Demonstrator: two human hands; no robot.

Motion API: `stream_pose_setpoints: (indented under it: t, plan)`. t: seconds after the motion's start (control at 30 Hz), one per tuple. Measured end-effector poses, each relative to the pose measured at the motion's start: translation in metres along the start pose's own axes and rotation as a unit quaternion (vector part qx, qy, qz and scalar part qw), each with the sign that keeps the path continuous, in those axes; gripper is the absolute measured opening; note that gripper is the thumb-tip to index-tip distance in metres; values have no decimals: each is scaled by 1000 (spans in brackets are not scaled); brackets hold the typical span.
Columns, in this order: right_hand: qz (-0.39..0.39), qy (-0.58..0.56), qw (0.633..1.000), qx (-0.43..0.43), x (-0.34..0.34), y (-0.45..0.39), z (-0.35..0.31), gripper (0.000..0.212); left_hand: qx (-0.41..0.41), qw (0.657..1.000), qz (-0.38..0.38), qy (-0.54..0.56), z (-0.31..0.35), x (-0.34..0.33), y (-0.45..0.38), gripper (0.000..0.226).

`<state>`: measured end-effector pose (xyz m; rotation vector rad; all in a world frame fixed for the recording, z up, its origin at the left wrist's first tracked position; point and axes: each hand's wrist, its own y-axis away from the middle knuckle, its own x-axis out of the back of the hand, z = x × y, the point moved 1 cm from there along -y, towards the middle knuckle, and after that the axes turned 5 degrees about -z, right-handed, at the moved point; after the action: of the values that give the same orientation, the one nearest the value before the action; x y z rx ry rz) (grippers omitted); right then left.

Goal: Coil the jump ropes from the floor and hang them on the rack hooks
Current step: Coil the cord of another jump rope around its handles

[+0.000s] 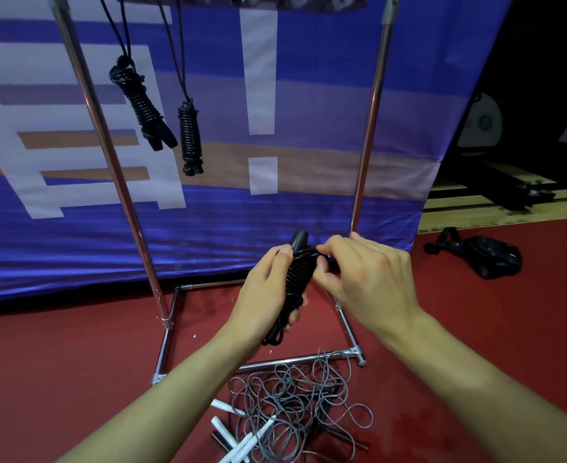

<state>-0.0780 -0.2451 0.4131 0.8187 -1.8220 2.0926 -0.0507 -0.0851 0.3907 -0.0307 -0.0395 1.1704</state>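
Tangled grey rope (295,409) with white handles (238,439) lies on the red floor (75,379) below both wrists. Above it, the left hand (268,295) wraps its fingers around one coiled black rope (297,282), long axis near upright, handle end pointing up and away. The right hand (359,279) pinches the cord at the coil's top. Beyond the fingertips, two black bundles (143,108) (190,138) hang lengthwise from the metal rack (369,128).
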Motion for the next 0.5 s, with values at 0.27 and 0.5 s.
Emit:
stream_pose_setpoints:
  t: [0.27, 0.5]
  plan:
    - [-79, -147, 984, -59, 21, -3, -3, 10, -1, 998, 38, 53, 6, 14, -10, 29]
    - [-163, -329, 922, -123, 18, 7, 11, 12, 10, 996, -49, 78, 19, 31, -1, 28]
